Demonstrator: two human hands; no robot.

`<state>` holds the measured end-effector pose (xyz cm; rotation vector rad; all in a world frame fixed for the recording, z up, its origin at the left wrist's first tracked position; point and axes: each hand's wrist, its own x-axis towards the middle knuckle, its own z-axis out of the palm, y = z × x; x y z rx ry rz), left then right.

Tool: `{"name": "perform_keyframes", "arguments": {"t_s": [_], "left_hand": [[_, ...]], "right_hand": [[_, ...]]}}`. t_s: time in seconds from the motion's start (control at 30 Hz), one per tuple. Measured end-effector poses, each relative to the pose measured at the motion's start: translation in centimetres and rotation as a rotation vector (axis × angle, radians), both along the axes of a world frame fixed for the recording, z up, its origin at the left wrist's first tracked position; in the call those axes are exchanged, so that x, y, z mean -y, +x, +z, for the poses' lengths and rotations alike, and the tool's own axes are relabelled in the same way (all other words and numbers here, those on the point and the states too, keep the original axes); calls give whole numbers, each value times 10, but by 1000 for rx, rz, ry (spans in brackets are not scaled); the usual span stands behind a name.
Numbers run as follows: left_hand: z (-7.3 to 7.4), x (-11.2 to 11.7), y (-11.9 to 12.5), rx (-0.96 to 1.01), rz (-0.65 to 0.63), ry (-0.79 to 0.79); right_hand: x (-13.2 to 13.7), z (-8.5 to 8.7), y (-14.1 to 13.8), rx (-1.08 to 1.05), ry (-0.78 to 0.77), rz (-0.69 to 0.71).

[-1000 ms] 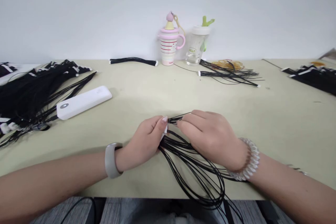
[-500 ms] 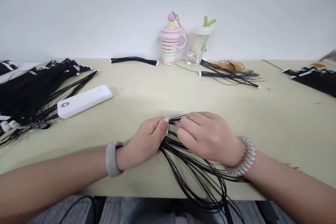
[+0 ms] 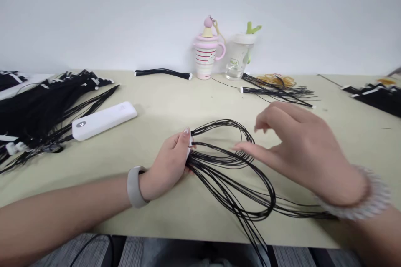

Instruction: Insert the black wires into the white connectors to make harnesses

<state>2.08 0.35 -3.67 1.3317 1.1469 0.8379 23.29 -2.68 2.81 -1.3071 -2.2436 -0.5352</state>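
Your two hands work over one black wire bundle (image 3: 247, 160) in the lower middle of the frame, its looped strands too many to count: your left hand (image 3: 169, 162) pinches its white-connector end between thumb and fingers, while your right hand (image 3: 307, 150), blurred, has thumb and fingers spread apart with nothing visible between them; whether the thumb touches the strands, you cannot tell. One white oblong device (image 3: 105, 121) lies at centre left, beside a dark cable heap (image 3: 37, 104); a smaller cable pile (image 3: 380, 98) sits at the right edge. One short cable bundle (image 3: 163, 72) lies at upper centre left, and a loose cable bunch (image 3: 278, 91) at upper right, next to yellow rings (image 3: 275, 79). The pale tabletop (image 3: 156, 112) meets a plain wall (image 3: 125, 16); grey striped flooring (image 3: 134, 250) shows along the bottom. Two containers stand at upper centre: a lidded pink-and-white cup (image 3: 205, 58), contents hidden, and a see-through tumbler (image 3: 239, 60) with clear liquid.
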Motion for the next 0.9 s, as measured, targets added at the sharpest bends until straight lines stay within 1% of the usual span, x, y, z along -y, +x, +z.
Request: {"name": "perform_keyframes", "arguments": {"t_s": [0.03, 0.07, 0.13, 0.17, 0.2, 0.23, 0.3, 0.37, 0.5, 0.57, 0.67, 0.73, 0.8, 0.9], "left_hand": [[-1, -1, 0, 27, 21, -27], [-2, -1, 1, 42, 37, -43], [-2, -1, 1, 50, 41, -53], [-1, -1, 2, 41, 29, -44], [0, 0, 2, 21, 14, -21], [2, 1, 2, -9, -3, 15], [4, 2, 1, -88, -38, 107], [5, 4, 0, -162, -55, 189], [5, 5, -1, -214, -74, 269], [4, 5, -2, -215, -86, 290], [5, 6, -2, -218, -101, 327], [6, 7, -2, -223, -97, 347], [7, 7, -1, -233, -93, 353], [8, 6, -1, -243, -106, 333]], "right_hand": [[2, 4, 6, 9, -154, -29], [4, 7, 10, 33, -353, -31], [5, 6, 13, 85, -752, 45], [5, 4, 11, 91, -896, 108], [5, 0, 7, 71, -988, 179], [4, -5, 1, 23, -1032, 244], [1, -16, -14, -118, -1049, 360], [0, -27, -28, -249, -1032, 408], [2, -41, -43, -358, -974, 341], [3, -44, -44, -373, -967, 317], [3, -47, -44, -366, -943, 319], [3, -48, -46, -341, -887, 320], [3, -48, -49, -303, -797, 312], [4, -43, -52, -261, -715, 304]]}}
